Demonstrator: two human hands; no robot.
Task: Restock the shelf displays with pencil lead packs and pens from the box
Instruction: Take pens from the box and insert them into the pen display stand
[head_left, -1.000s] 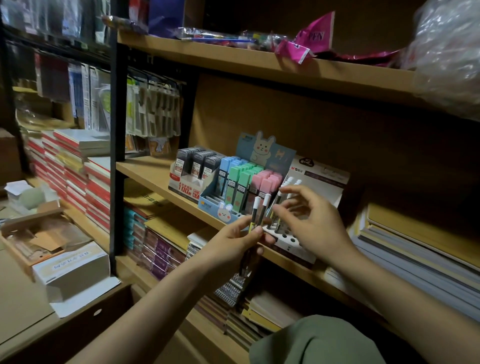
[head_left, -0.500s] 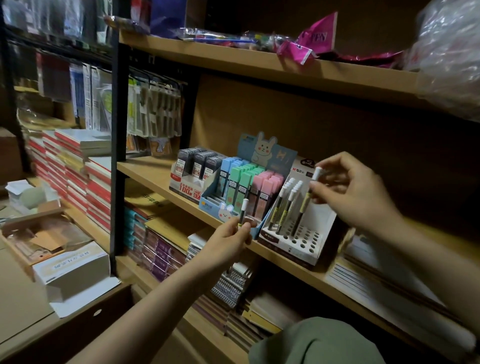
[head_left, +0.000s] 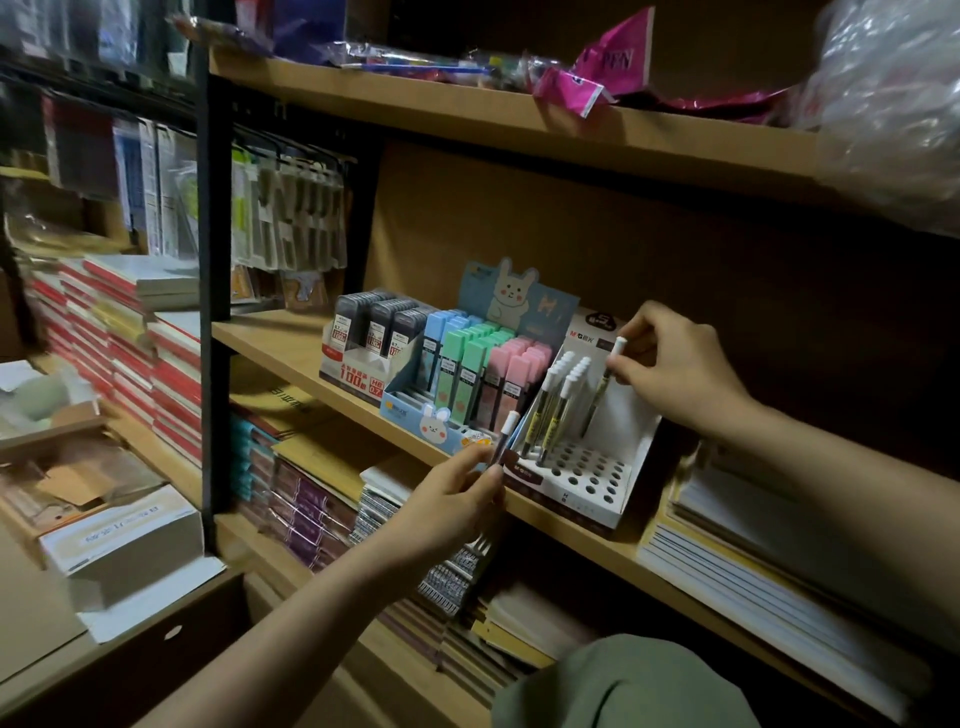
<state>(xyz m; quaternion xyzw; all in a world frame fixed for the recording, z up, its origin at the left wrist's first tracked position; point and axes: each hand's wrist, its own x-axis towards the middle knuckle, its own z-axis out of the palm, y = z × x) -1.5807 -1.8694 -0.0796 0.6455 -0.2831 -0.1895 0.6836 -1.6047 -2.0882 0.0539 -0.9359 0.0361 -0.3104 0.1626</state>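
Over pen display (head_left: 587, 478) | right grip (head_left: 670, 364) pinches pen (head_left: 602, 387) | left grip (head_left: 457, 493) holds pen (head_left: 503, 436)

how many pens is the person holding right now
2: one pen pinched by the right hand over the white display, another pen held in the left hand.

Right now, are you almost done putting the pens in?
Not yet. A few pens already stand in the white holder. My right hand is slotting another pen, my left hand holds one more, and many holes remain empty.
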